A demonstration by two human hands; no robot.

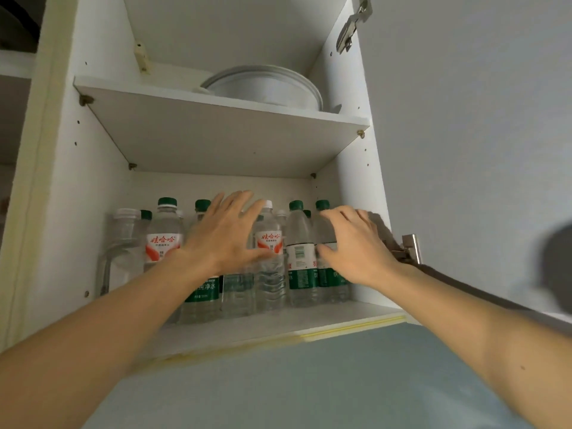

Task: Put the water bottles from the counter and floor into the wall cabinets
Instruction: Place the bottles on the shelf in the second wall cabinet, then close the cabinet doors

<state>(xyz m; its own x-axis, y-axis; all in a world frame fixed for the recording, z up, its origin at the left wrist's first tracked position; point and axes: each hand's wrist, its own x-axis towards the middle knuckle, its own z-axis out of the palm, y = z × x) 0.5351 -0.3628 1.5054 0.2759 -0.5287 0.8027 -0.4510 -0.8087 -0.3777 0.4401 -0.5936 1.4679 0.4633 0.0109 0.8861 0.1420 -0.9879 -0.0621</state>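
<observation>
Several clear plastic water bottles point(235, 267) were shown upright, caps pointing up, on the lower shelf point(278, 320) of a white wall cabinet point(93, 181). Red-and-white labels reading "娃哈哈" were carried by two bottles point(162, 243); green labels, one partly reading "纯净水", by others point(301, 258). The left hand point(224, 236) was spread wide against the bottles, and the right hand point(356, 246) was loosely curved beside them, nothing seen gripped. Stacked white plates point(266, 85) were seen on the upper shelf point(216, 131).

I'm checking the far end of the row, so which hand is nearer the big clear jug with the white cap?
Left. The left hand is spread over the middle bottles, just right of the jug; the right hand is at the row's far right end.
</observation>
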